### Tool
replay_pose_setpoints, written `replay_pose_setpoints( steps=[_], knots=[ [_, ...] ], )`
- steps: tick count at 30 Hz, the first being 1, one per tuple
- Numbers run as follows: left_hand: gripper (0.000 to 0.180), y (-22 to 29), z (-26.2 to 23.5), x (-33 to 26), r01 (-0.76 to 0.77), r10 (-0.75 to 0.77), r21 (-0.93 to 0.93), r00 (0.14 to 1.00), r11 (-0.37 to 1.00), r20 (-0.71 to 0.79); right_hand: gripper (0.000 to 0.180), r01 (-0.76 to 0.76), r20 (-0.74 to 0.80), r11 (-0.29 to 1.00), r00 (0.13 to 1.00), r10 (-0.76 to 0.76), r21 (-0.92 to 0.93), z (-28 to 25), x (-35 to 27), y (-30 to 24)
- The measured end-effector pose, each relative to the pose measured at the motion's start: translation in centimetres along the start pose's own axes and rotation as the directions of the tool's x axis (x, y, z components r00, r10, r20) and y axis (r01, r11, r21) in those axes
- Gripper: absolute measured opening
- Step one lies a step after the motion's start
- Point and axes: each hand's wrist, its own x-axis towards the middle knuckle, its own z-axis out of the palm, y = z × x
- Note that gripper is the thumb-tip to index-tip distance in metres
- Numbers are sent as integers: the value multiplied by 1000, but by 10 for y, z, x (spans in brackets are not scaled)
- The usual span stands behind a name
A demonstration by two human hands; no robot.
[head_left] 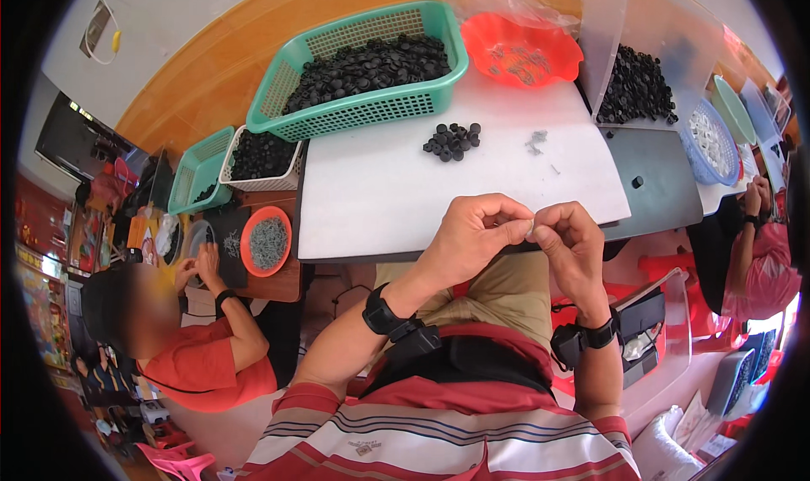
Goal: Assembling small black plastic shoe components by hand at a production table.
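Note:
My left hand (pixel 479 238) and my right hand (pixel 570 246) meet in front of me, just over the near edge of the white board (pixel 363 202). Thumb and forefinger of each are pinched together, tips touching. Whatever they hold is too small and covered to name. Beyond them on the board lies a small pile of black round caps (pixel 452 142). To its right is a little heap of small metal pins (pixel 536 142), with one loose pin (pixel 554 170) nearer to my right hand.
A green basket (pixel 363 120) of black caps stands at the back, beside a red scalloped bowl (pixel 485 38) with metal pieces. Right of it a clear bin (pixel 603 42) holds more caps. Co-workers sit left, near an orange bowl (pixel 246 243), and right.

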Motion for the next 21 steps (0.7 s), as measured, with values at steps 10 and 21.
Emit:
replay_pose_setpoints(
  steps=[10,21],
  knots=[
    [20,1,3,6,13,-27,-236,998,972,-58,8,235,-6,937,970,-245,-257,-2,7,8],
    [18,-4,-45,51,-238,643,948,765,210,50,4,206,-132,917,956,-263,-340,-13,12,29]
  ],
)
